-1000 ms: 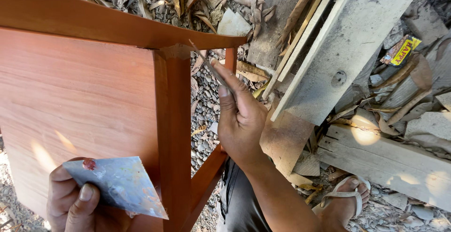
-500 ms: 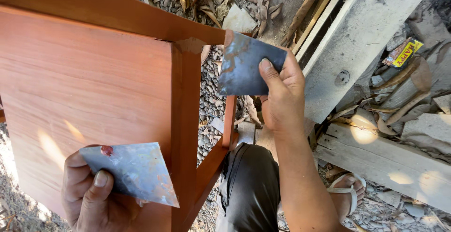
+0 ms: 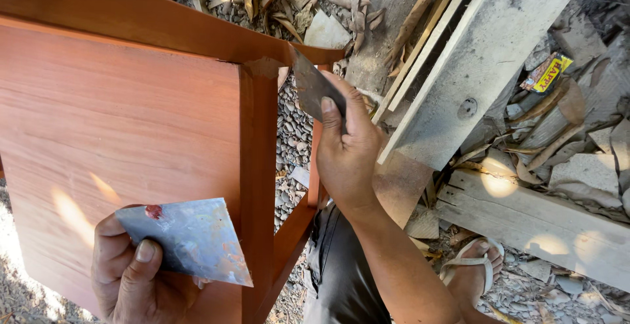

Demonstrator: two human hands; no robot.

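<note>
A reddish-brown wooden furniture frame with a flat panel fills the left of the head view. My left hand grips a flat triangular metal scraper plate with a red putty dab on it, held over the panel's lower part. My right hand holds a second, darker metal scraper blade, its tip set against the upper corner joint of the frame, where pale filler shows.
Grey weathered planks lean at the right, with dry leaves, gravel and wood scraps on the ground. My sandalled foot and dark trouser leg are below the right arm. A small yellow wrapper lies among rubble.
My right hand swung the dark scraper up from behind the frame's right side, then turned it and brought its tip down to the corner joint. The left hand with its plate rose slightly.
</note>
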